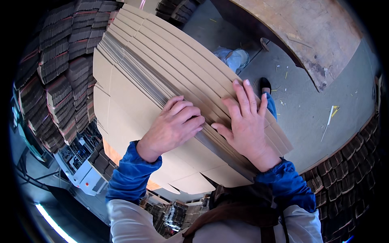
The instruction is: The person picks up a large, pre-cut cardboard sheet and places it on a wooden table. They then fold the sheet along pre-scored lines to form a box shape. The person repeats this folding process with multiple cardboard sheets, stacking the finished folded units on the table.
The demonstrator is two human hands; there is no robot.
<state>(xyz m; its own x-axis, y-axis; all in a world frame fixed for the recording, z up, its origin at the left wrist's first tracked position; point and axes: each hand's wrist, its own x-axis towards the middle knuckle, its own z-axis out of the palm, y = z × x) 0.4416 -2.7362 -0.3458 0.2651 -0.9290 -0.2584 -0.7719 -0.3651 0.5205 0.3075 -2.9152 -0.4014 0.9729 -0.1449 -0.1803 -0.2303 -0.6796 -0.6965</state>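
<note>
cardboard sheet stack (162, 81) filling centre, fanning toward 11 o'clock | bundled cardboard piles (60, 73) sitting at 9 o'clock | right hand (245, 125) pressing flat, fingers spread on stack | left hand (174, 125) curling fingers over sheet edges

— What packaging is in sight?

— A fanned stack of flat, unfolded cardboard box blanks (162, 69), plain brown, fills the middle; no print shows on them.

— And around it?

— Bundles of folded brown cartons (60, 81) are piled at the left, their edges dark with reddish strips. More such bundles (348, 170) line the lower right, and a few (178, 10) sit at the top.

— Any labels, signs or screens?

— None that can be made out.
</note>
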